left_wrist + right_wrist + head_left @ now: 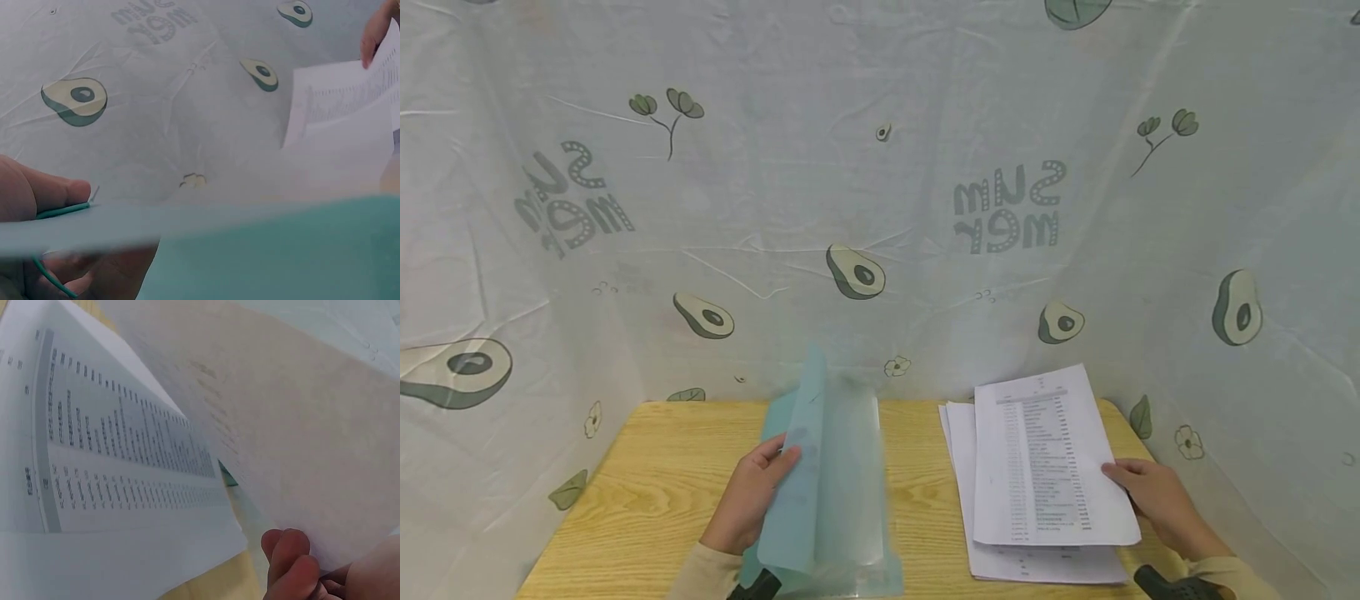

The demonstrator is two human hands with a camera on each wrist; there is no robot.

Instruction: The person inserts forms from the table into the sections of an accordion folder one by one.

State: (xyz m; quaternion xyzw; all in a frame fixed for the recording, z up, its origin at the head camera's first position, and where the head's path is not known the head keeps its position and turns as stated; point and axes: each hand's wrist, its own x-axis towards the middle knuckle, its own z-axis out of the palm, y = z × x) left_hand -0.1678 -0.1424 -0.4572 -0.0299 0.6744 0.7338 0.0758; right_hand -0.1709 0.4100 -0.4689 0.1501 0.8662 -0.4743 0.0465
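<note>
A pale blue-green plastic folder [853, 479] lies on the table, with a clear sleeve inside. My left hand [751, 493] grips the folder's raised cover [795, 500] by its left edge, thumb on the near face. In the left wrist view the cover [269, 256] is blurred across the foreground. My right hand [1161, 504] pinches a printed sheet of paper [1048, 467] by its right edge, thumb on top. That sheet is lifted over other printed papers [1045, 567]; in the right wrist view its underside [306, 431] tilts up from the printed page [125, 456] beneath.
Both items are on a light wood table [647, 483]. A pale curtain [790, 192] printed with avocados and leaves hangs behind the table and along both sides. A strip of bare wood separates the folder from the papers.
</note>
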